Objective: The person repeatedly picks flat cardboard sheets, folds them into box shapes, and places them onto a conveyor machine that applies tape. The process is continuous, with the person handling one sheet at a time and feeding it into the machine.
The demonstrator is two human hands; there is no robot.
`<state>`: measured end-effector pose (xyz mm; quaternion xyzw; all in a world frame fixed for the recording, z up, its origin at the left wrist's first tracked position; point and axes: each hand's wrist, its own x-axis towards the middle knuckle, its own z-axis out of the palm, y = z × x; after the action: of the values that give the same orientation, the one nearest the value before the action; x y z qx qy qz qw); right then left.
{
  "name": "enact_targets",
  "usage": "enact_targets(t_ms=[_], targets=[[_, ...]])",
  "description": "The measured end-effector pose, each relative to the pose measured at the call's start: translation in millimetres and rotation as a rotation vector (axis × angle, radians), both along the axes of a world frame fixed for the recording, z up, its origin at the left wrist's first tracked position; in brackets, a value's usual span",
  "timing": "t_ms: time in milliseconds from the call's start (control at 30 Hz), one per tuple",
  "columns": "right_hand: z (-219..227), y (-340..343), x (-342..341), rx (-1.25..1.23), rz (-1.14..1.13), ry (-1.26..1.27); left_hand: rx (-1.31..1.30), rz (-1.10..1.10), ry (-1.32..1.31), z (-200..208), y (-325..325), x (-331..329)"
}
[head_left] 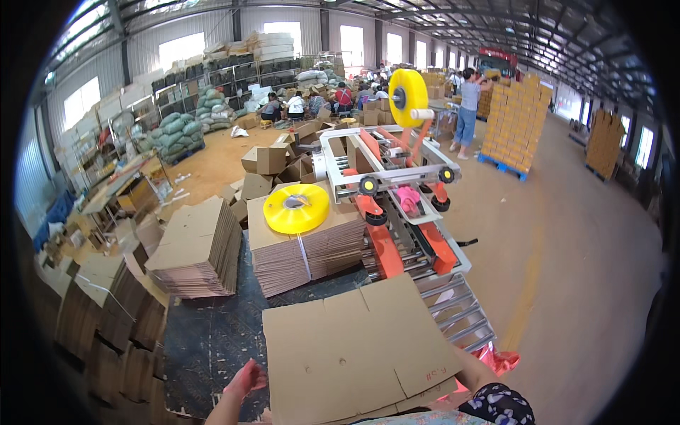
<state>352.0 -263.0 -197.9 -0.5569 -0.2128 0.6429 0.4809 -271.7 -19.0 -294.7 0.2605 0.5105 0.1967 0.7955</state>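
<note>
A flattened cardboard box [354, 347] fills the near middle, with the edge of another sheet [418, 404] showing beneath it. To its left is my left hand [248, 377], open and apart from the cardboard, over the dark worn tabletop [205, 347]. My right forearm [478, 372] comes in at the lower right and passes behind the cardboard's right edge. That hand is hidden, so its grip does not show. Beyond lies a strapped stack of flattened boxes [304, 255] with a yellow tape roll [296, 208] on top.
Another flat-box stack [198, 248] stands left of the strapped one. A carton-sealing machine [389, 170] carrying a yellow tape roll [408, 98] leads to a roller conveyor [460, 304] at right. Farther off are a person [467, 106], a loaded pallet [513, 124] and heaped cartons [273, 159].
</note>
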Motion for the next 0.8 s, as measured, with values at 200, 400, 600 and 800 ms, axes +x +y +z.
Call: enact_targets(t_ms=[200,400,600,800], targets=[[55,-45,5,-0.108,-0.077,-0.225,0.09,-0.06,-0.018,-50,14,150],[119,19,0,0.144,0.039,-0.479,0.322,0.131,0.099,26,1,132],[160,162,-32,0.608,0.166,-0.647,0.742,0.206,0.224,173,71,106],[79,235,-54,0.829,0.325,-0.411,0.997,0.13,0.393,274,176,115]])
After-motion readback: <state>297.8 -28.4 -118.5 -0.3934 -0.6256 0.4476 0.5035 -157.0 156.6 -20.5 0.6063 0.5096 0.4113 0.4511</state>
